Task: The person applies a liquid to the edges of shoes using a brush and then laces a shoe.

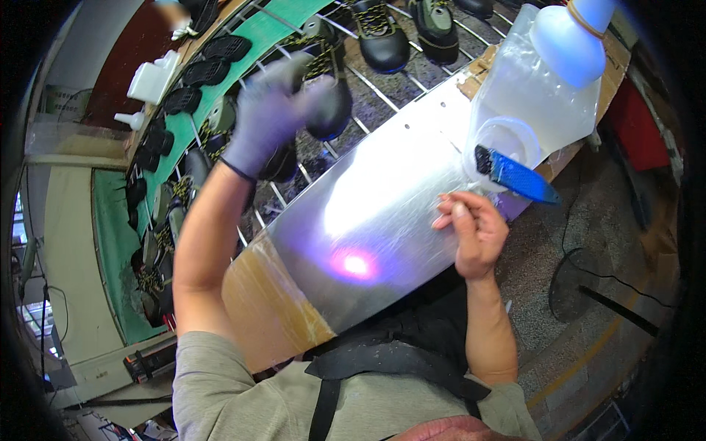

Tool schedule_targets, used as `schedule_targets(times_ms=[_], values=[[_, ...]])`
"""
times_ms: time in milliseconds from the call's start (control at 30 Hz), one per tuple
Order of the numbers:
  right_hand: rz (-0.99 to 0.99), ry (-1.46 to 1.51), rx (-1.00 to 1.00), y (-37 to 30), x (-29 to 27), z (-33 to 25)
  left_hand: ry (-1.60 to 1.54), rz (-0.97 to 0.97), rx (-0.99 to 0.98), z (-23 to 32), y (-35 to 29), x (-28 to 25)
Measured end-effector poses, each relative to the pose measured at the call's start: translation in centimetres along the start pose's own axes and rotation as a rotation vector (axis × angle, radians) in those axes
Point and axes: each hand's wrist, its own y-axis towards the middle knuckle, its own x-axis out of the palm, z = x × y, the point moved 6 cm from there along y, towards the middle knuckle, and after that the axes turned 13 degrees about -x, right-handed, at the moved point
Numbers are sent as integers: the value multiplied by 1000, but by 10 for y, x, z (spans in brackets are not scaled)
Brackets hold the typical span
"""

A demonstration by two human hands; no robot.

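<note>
My left hand (266, 121), in a grey glove and blurred by motion, is over the shoe rack. Its thumb and fingers look spread beside the toe of a black shoe (329, 110) with yellow-black laces; nothing shows in its grasp. My right hand (479, 231), bare, hovers above the near right part of a shiny metal sheet (390, 198). Its fingers are loosely curled and hold nothing visible. Just beyond it, a blue-handled brush (523, 180) with dark bristles lies across a translucent cup (515, 132).
A large translucent jug (544, 84) with a bluish container on top stands behind the cup. More black shoes (382, 40) sit on the metal-bar rack. Dark soles (206, 71) line a green strip at left, near a white bottle (153, 77). Taped cardboard (276, 301) covers the board's near left end.
</note>
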Motion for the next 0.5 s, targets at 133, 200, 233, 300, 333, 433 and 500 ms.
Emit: schedule_targets(times_ms=[133, 200, 233, 300, 333, 433, 500], values=[[-2, 28, -24, -1, -1, 4, 499, -326, -274, -61, 39, -33], [-2, 19, -47, 0, -5, 5, 586, -608, -343, -78, 31, 4], [-6, 44, -35, -2, -2, 7, 535, -555, -273, -108, 18, 31], [17, 46, -32, -2, -4, 9, 380, -457, -454, -110, 9, 24], [1, 1, -57, -2, -2, 7, 278, -406, -460, -119, 3, 25], [-13, -61, -49, 1, -3, 7, 34, -235, -462, -151, -23, 7], [-7, -90, -62, 1, -4, 5, -92, -143, -404, -139, -37, -5]])
